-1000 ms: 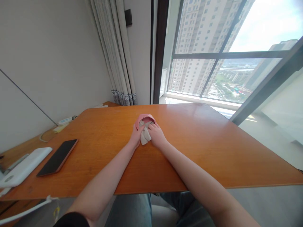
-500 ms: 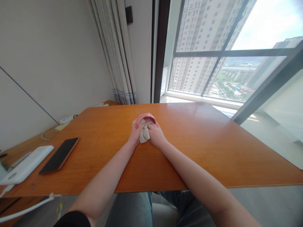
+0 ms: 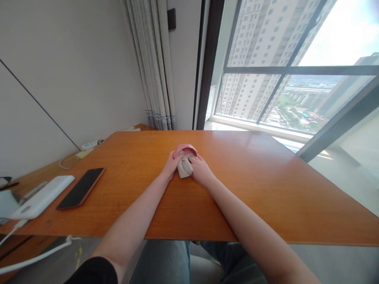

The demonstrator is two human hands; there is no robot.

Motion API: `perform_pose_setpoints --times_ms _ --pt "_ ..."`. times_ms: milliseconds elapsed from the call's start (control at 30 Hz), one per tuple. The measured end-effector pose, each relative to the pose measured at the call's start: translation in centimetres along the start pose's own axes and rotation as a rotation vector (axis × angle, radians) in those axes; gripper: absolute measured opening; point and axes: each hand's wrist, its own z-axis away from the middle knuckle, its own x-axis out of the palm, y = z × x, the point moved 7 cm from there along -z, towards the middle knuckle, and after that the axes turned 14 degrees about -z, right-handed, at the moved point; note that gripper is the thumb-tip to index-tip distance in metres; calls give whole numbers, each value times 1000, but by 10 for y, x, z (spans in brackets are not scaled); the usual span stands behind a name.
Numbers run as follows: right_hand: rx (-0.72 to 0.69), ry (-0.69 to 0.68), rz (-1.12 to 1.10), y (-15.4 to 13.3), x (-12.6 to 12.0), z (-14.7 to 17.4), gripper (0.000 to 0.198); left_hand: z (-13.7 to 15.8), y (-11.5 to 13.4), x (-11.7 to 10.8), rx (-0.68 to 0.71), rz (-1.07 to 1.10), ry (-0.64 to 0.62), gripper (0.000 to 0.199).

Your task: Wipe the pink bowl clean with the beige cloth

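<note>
A pink bowl [image 3: 186, 147] is tipped on its side above the middle of the wooden table, its opening facing me. My left hand [image 3: 171, 164] is closed around the bowl's left side, with the thumb at the rim. A light grey cloth [image 3: 185, 168] is bunched partly inside the bowl, and its loose end hangs out of the opening. My right hand [image 3: 202, 169] grips the cloth at the bowl's right side. Some of its fingertips are hidden by the cloth and the rim.
On the wooden table [image 3: 118, 197], a dark phone [image 3: 81, 188] and a white power bank [image 3: 44, 197] with a cable lie to the left. A power strip [image 3: 91, 144] sits farther back by the wall. Curtain and large window stand beyond the table.
The view has shifted slightly, so the scene sits a little farther right. The cloth's hanging end has changed shape and spread toward the right hand. Both hands keep their hold.
</note>
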Motion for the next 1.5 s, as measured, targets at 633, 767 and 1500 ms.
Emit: perform_pose_setpoints --times_ms 633,767,1500 --pt "28 74 -55 3 1 0 20 22 3 15 15 191 131 53" --pt "-3 30 -117 0 3 -3 21 14 0 12 -18 189 80 40" --pt "-79 43 -31 -15 -5 -2 22 23 16 -9 98 -71 296 31"
